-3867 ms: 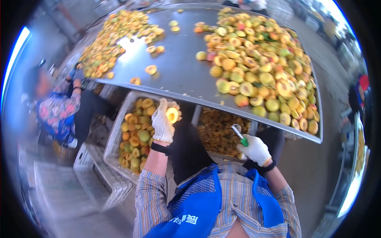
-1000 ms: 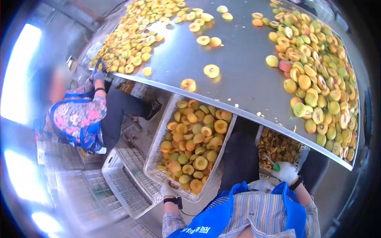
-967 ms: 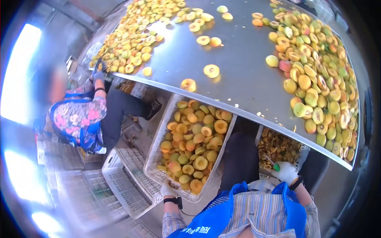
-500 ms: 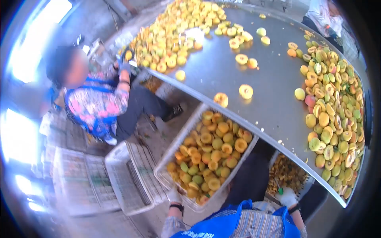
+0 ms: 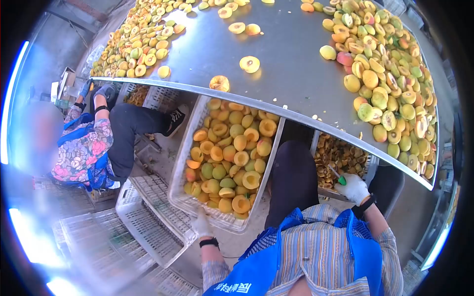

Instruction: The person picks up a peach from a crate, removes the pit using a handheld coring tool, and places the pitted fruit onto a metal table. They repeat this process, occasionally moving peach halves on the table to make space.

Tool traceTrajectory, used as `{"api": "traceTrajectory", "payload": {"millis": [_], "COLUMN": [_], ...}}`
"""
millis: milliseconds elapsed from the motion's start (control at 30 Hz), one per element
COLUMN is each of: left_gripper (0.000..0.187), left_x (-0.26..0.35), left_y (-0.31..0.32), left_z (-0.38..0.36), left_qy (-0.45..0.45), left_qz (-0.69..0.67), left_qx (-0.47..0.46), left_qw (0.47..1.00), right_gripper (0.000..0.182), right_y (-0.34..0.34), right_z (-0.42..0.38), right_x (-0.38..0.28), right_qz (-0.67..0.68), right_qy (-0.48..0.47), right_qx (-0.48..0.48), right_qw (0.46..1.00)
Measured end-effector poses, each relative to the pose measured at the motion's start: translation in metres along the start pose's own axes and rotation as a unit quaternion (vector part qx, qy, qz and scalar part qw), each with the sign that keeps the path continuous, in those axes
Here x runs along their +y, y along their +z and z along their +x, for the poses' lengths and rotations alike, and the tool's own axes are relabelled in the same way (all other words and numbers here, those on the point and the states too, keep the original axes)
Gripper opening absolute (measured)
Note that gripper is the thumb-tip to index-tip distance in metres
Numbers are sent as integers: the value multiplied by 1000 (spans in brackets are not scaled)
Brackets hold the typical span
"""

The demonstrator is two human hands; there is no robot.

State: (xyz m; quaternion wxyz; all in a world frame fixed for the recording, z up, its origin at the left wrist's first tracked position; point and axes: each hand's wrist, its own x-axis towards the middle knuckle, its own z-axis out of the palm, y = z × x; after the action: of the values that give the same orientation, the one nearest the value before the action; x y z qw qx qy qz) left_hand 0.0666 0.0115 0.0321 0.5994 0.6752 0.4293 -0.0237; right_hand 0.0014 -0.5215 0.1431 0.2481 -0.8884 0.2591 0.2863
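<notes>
My left hand (image 5: 201, 225), in a white glove, is at the near end of a white plastic crate (image 5: 177, 198), its fingers closed at the rim. Halved yellow peaches (image 5: 240, 158) fill this crate. My right hand (image 5: 354, 188), also gloved in white, is closed around a small knife with a green handle (image 5: 341, 180). The blade points up and to the left, over a bin of brown-yellow scraps (image 5: 340, 157) beneath the table edge.
A metal table (image 5: 291, 59) spans the front, with a large heap of peach halves (image 5: 390, 84) at right and another (image 5: 143, 44) at left. A co-worker (image 5: 81, 148) sits at left. Empty white crates (image 5: 148, 222) stand on the floor, left of the full one.
The view has tilted down and turned, so the table and crates sit higher and further left. My left hand stays at the crate's near end; my right hand still holds the knife.
</notes>
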Motion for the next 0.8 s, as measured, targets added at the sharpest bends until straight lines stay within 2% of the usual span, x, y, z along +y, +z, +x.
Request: {"api": "traceTrajectory", "payload": {"millis": [33, 67, 167, 200, 300, 333, 367, 400, 433, 467, 500, 533, 600, 633, 700, 767, 800], "left_gripper": [38, 48, 48, 45, 44, 45, 53, 61, 69, 69, 70, 66, 60, 60, 53, 52, 58], "left_x": [-40, -15, -10, -45, -24, -52, -51, -48, -55, -73, -65, -50, -33, -15, 29, 49, 82], "left_y": [-6, 16, 21, 9, 19, 5, -12, -18, -23, -27, -9, 0, 3, 7, 25, 47, 85], "left_z": [22, -2, -8, 22, 4, 30, 35, 41, 47, 62, 49, 35, 30, 9, -29, -26, -54], "left_qy": [64, 30, 0, 62, 101, 154, 98, 54, 86, 102, 52, 76, 93, 100, 119, 348, 387], "left_qz": [149, 68, 30, -16, 43, 232, 397, 549, 540, 439, 138, 143, 310, 308, 532, 442, 446], "left_qx": [141, 124, 132, 135, 166, 209, 143, 64, 44, 70, 115, 158, 208, 202, 119, 89, 120], "left_qw": [977, 989, 991, 989, 980, 938, 901, 831, 836, 890, 982, 974, 923, 924, 830, 822, 798], "right_gripper": [37, 37, 37, 37, 36, 35, 33, 31, 31, 29, 28, 27, 35, 41, 45, 50, 50], "right_y": [-2, -3, -10, -13, -12, -7, -4, -10, -20, -25, -19, -26, -50, -59, -77, -84, -83], "right_z": [-1, 0, -8, -11, -12, -12, -17, -26, -35, -42, -40, -47, -68, -77, -93, -97, -98], "right_x": [0, 0, -6, -9, -3, 4, 8, 2, 1, 2, 21, 27, 35, 44, 58, 75, 84], "right_qz": [-2, -1, 5, 16, -2, 4, 10, -5, 8, 2, 6, 31, -4, -12, -35, -57, -35], "right_qy": [0, 3, 8, 7, -6, -50, -75, -65, -76, -88, -170, -201, -162, -162, -155, -160, -171], "right_qx": [4, 10, 22, 34, 25, 38, 51, 49, 30, 44, 76, 91, 63, 55, 41, 28, 36], "right_qw": [1000, 1000, 1000, 999, 1000, 998, 996, 997, 997, 995, 982, 975, 985, 985, 986, 985, 984]}}
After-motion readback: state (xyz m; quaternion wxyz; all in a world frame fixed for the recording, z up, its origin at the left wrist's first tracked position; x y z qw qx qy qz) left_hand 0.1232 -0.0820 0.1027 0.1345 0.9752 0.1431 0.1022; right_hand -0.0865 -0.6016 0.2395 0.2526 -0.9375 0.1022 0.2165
